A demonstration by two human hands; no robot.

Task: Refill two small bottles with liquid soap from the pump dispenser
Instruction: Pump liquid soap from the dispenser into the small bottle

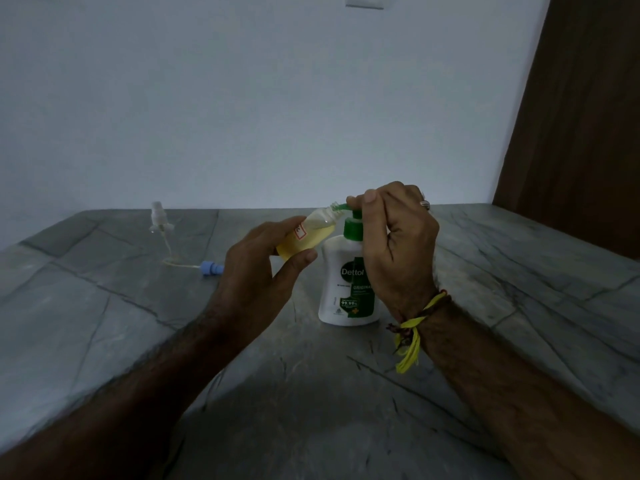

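Two bare forearms reach in from the bottom edge over a grey stone table [104, 306] veined with dark lines, the right wrist tied with yellow and dark threads [410, 336]. The left hand [263, 268] has its grip closed around a small clear bottle [311, 233], fingers curled behind it and the thumb laid along its near side; the bottle is tilted, its open threaded neck pointing up and to the right, and yellowish liquid fills its lower part, with a paler layer above. A small white label with a red border shows on its side. The bottle's mouth meets the green spout of the pump dispenser [348, 289], a white bottle with a green pump head and a Dettol label, standing upright on the table just right of the left hand. The right hand [398, 240] sits on top of the pump, its grip curled around the pump head with the thumb and forefinger pressed at the spout's base; a ring shows on one finger. Well apart to the left, a clear spray cap [158, 216] stands on the table with its thin tube trailing toward a blue cap [209, 267] lying on its side. Behind is a pale wall, and a dark wooden panel [581, 116] rises at the right.
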